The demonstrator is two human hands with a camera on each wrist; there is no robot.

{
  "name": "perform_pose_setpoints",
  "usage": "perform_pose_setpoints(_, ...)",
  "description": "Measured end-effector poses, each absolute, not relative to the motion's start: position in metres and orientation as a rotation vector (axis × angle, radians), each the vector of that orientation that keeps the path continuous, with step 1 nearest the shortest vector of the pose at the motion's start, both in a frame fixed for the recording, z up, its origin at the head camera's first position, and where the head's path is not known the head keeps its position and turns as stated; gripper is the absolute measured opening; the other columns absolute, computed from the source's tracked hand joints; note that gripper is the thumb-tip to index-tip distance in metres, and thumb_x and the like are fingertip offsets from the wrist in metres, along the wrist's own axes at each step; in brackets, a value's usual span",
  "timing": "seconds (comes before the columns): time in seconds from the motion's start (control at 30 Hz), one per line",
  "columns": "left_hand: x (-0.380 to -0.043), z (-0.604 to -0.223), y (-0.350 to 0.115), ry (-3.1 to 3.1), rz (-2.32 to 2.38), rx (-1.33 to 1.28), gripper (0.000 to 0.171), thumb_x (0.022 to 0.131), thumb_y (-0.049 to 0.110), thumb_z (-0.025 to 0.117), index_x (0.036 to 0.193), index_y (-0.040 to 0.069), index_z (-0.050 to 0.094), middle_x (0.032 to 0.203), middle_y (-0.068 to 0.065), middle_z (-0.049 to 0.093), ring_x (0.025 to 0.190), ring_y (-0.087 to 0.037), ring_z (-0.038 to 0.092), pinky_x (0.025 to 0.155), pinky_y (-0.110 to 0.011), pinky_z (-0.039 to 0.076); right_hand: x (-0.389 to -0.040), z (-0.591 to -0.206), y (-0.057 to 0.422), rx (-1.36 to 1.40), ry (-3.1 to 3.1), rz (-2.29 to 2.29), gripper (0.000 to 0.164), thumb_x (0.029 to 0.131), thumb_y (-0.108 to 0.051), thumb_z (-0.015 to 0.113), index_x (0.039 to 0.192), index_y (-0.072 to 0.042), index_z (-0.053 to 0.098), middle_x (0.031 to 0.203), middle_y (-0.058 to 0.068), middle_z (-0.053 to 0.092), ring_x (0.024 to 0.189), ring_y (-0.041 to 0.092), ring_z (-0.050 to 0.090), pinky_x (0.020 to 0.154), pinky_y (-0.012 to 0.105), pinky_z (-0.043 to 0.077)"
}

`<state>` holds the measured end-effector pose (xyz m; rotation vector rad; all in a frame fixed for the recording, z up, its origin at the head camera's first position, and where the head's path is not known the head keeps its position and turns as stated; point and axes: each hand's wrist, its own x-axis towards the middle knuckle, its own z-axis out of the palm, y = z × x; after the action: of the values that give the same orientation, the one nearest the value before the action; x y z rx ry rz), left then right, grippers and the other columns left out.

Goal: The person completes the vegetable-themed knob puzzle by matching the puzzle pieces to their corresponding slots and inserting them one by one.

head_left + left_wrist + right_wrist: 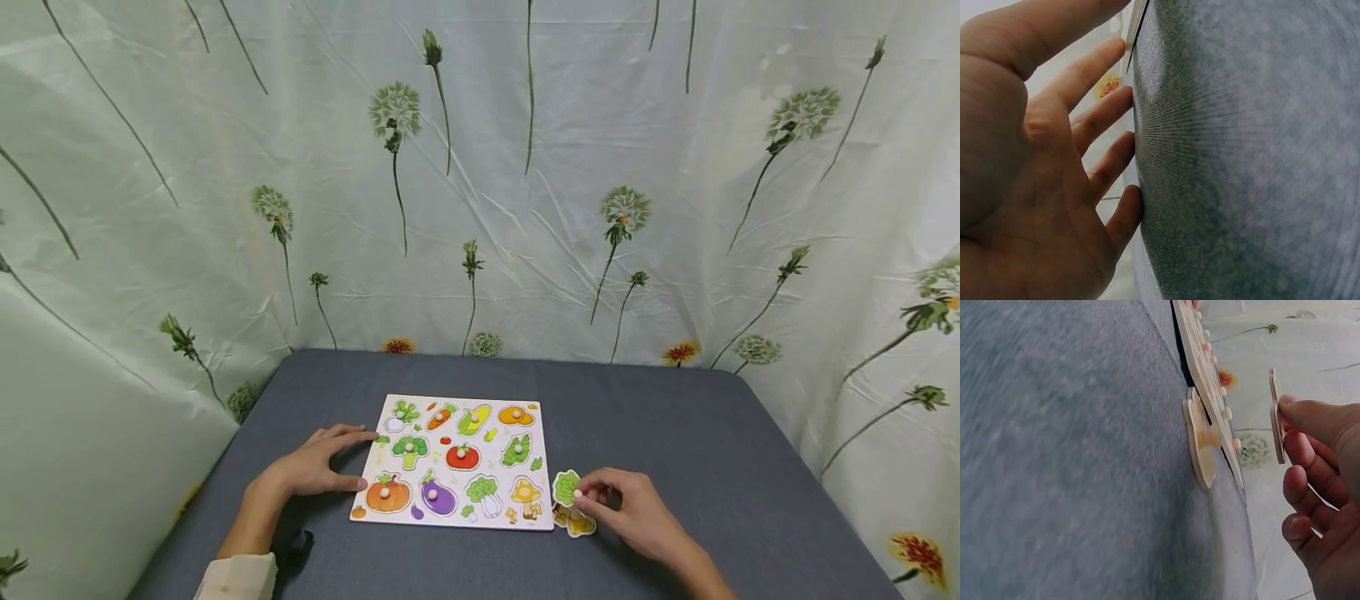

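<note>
A white vegetable puzzle board (480, 460) lies flat on the table. Carrot, corn, broccoli, tomato, eggplant, pumpkin and other pictures cover it, many with a small round knob. At its left edge rests my left hand (322, 463), fingers spread and extended, index fingertip and thumb right at the border. Beyond the board's lower right corner, my right hand (626, 507) pinches the knob of a green leafy vegetable puzzle piece (565, 487). In the right wrist view that piece (1276, 419) is held up off the table, seen edge-on. Partly hidden under it, a yellow mushroom puzzle piece (581, 524) lies beside the board.
Dark grey cloth covers the table (637, 417). A black strap-like item (298, 546) shows by the left wrist. Behind the table hangs a pale curtain (480, 167) with dandelion prints.
</note>
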<state>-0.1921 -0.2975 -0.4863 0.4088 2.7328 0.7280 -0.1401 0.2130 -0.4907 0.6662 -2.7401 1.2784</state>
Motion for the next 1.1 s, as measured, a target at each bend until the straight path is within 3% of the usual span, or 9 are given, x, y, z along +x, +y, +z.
perform_pose_setpoints(0.37,-0.191,-0.486,-0.297,2.737,0.729,0.41,0.082,0.079,0.052,0.085,0.15,0.024,0.055,0.157,-0.017,0.044,0.14,-0.046,0.037,0.107,-0.074,0.033,-0.149,-0.49,0.192,0.619,-2.752,1.301,0.011,0.09,-0.03,0.082,0.089,-0.021,0.075,0.073,-0.013,0.061,0.063,0.0,0.052,0.057,0.022,0.045)
perform_pose_setpoints(1.1,-0.193,-0.488,-0.298,2.736,0.721,0.411,0.082,0.079,0.053,0.085,0.15,0.026,0.054,0.157,-0.016,0.044,0.14,-0.045,0.037,0.106,-0.073,0.034,-0.164,-0.497,0.144,0.605,-2.781,1.38,0.011,0.088,-0.031,0.083,0.088,-0.024,0.075,0.07,-0.012,0.06,0.059,0.001,0.051,0.055,0.02,0.044)
